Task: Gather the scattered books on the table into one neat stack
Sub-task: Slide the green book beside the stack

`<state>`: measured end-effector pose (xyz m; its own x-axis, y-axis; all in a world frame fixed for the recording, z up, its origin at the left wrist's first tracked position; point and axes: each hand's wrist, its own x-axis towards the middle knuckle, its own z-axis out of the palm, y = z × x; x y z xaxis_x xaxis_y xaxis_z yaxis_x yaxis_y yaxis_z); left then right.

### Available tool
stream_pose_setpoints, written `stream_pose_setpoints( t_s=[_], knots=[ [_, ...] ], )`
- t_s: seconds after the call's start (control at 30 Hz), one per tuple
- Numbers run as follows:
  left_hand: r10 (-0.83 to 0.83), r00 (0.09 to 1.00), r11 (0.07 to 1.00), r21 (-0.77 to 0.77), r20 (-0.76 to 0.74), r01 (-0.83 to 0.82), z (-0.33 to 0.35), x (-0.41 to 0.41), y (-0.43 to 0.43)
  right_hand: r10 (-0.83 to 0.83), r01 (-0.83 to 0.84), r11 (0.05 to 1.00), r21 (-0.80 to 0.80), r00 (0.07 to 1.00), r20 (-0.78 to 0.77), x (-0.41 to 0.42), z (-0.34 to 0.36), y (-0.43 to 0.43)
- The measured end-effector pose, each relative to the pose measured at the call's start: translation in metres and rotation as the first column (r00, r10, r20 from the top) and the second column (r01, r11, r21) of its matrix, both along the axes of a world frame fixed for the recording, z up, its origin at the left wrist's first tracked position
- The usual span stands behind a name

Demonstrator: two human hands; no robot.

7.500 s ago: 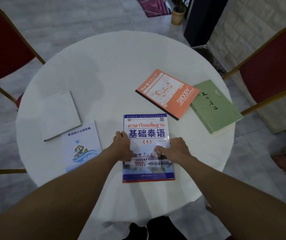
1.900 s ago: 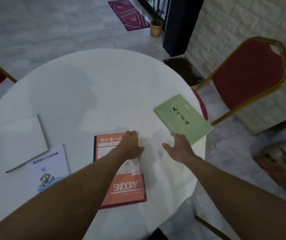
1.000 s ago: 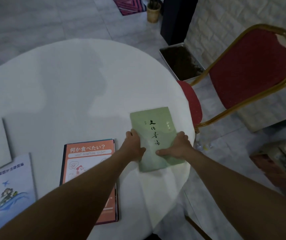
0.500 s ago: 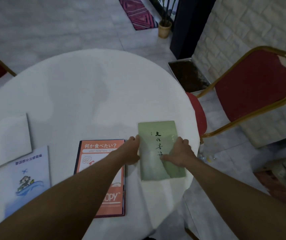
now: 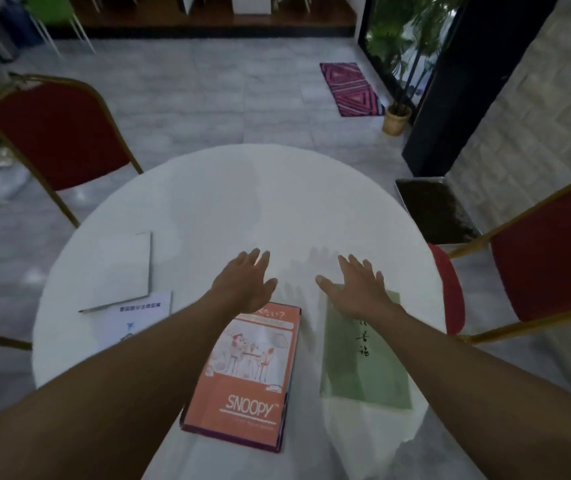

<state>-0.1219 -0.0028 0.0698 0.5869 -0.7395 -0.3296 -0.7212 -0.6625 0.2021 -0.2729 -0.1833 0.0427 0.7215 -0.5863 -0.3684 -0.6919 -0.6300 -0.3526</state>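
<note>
On the round white table (image 5: 263, 202) an orange Snoopy book (image 5: 246, 379) lies near the front edge on top of another book, whose dark edge shows beneath it. A green book (image 5: 363, 362) lies flat just to its right, apart from it. At the left lie a white book (image 5: 121, 271) and a pale blue book (image 5: 135, 320), partly under my left forearm. My left hand (image 5: 242, 282) hovers open above the orange book's far end. My right hand (image 5: 356, 289) is open over the green book's far end, holding nothing.
Red chairs with gold frames stand at the back left (image 5: 59, 133) and at the right (image 5: 540, 258). A tray of dark soil (image 5: 433, 209) lies on the floor beyond the table's right rim. A potted plant (image 5: 396, 121) and a patterned rug (image 5: 350, 88) are farther back.
Both hands have let go of the green book, which now lies beside the orange book. The hands have lifted forward with fingers spread. The camera has tilted up.
</note>
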Motion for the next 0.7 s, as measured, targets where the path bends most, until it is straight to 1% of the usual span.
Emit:
stream_pose_setpoints(
  t_s=[0.1,0.27,0.47,0.7],
  knots=[
    [0.052,0.998,0.999,0.005,0.028,-0.052,0.009,0.012,0.020,0.072,-0.071,0.997,-0.022,0.997,0.008,0.025,0.009,0.013],
    [0.138,0.990,0.990,0.012,0.014,-0.139,0.020,0.039,0.053,0.144,-0.143,0.989,-0.029,0.990,0.011,0.062,0.021,0.034],
    [0.162,0.987,0.987,0.008,0.005,-0.162,0.025,0.072,0.085,0.137,-0.137,0.991,-0.003,0.989,0.053,0.093,0.027,0.060],
    [0.139,0.990,0.990,-0.012,-0.017,-0.140,0.028,0.106,0.112,0.109,-0.110,0.994,0.005,0.991,0.076,0.120,0.030,0.092]
  ],
)
